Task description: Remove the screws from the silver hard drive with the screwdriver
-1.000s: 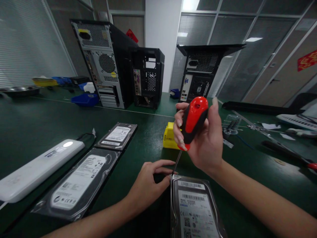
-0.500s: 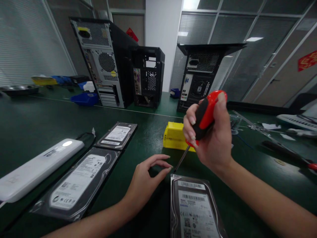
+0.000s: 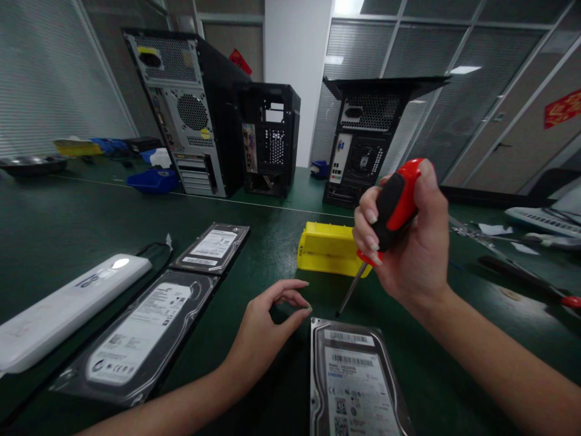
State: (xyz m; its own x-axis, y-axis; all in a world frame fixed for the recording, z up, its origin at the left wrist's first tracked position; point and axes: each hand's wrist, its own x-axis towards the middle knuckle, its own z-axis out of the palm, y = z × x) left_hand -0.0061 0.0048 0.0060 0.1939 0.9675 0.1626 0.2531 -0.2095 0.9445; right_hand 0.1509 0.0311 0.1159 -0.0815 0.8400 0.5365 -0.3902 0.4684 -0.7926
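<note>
My right hand (image 3: 413, 242) grips a red and black screwdriver (image 3: 397, 209) by its handle, thumb on the end. Its shaft slants down and left, with the tip just above the far edge of a hard drive (image 3: 358, 387). The drive lies label up on the table at the bottom of the view. To the left of its far corner is my left hand (image 3: 267, 327), thumb and fingertip brought together in a pinch. Whatever they hold, if anything, is too small to make out. A yellow plastic bin (image 3: 329, 248) stands behind the screwdriver shaft.
Two more hard drives (image 3: 140, 333) lie at left beside a white box marked 18 (image 3: 77, 309). Computer cases (image 3: 227, 115) stand along the back, one (image 3: 363, 139) at right. A blue bin (image 3: 153, 180) and a red-handled tool (image 3: 521, 275) are also on the green table (image 3: 267, 236).
My right hand has moved right with the screwdriver, so the tip is now away from my left fingertips. My left hand keeps nearly the same pose. The view has shifted slightly.
</note>
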